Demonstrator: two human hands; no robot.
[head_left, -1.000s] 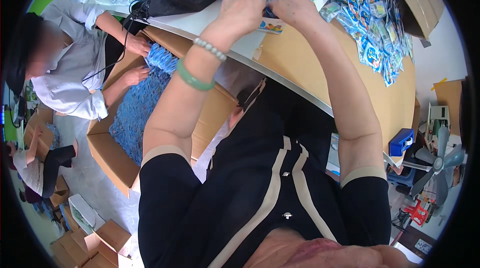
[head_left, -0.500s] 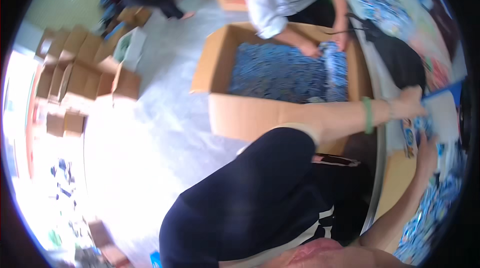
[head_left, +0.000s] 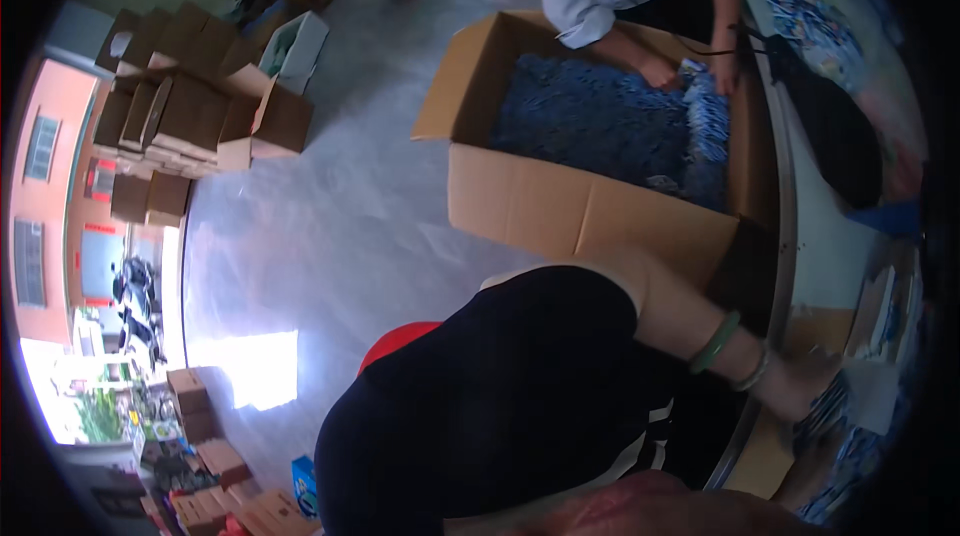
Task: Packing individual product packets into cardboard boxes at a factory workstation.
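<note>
My left hand (head_left: 797, 386), with a green bangle and a beaded bracelet at the wrist, is at the right side over the worktable. Its fingers curl against a striped row of small thin blue packets (head_left: 825, 406). A white box flap or card (head_left: 872, 396) is right beside these packets. Lower down, my right hand (head_left: 815, 471) is in shadow by a heap of blue packets (head_left: 845, 481), its fingers mostly hidden. Beyond the hands lies an open narrow box (head_left: 872, 311) with packets in it.
A large open carton (head_left: 520, 176) full of blue packets stands left of the table. A co-worker's hands (head_left: 690, 74) are inside it. A black object (head_left: 830, 126) lies on the table edge. Stacked cartons (head_left: 180, 96) stand at the far left.
My left hand has come down and nearer, from beside the black object to the packets. My right hand has also moved lower. The view has shifted and darkened.
</note>
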